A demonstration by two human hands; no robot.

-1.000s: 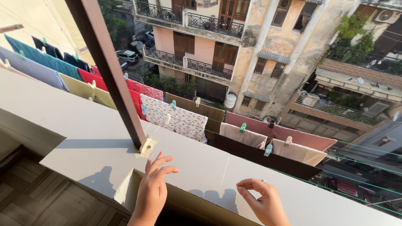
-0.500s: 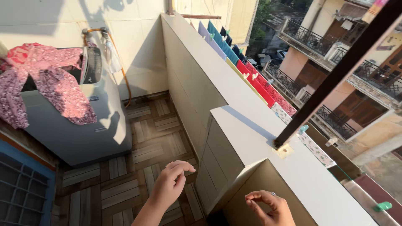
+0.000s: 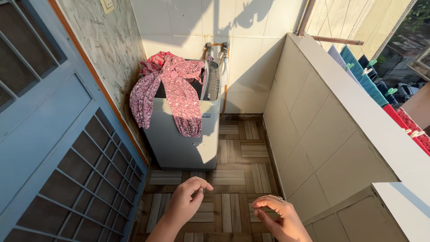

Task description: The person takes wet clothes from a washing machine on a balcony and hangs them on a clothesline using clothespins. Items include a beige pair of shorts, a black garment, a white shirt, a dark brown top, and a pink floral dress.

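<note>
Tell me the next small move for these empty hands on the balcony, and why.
Probably step toward the washing machine and reach for the pink patterned garment draped over its top. Both the left hand and right hand are empty, held out over the wooden floor tiles, well short of the machine.

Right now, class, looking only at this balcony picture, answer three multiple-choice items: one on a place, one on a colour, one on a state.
1. Where does the pink floral garment lie?
A. On the floor
B. Draped over the washing machine
C. On the balcony wall

2. What colour is the door?
A. Blue
B. Green
C. White

3. How are the two hands?
A. Both grip cloth
B. One holds a peg
C. Both empty

Answers: 1 B, the garment hangs over the machine's top and front. 2 A, its frame and grille are blue. 3 C, the left hand and right hand hold nothing above the floor tiles.
</note>
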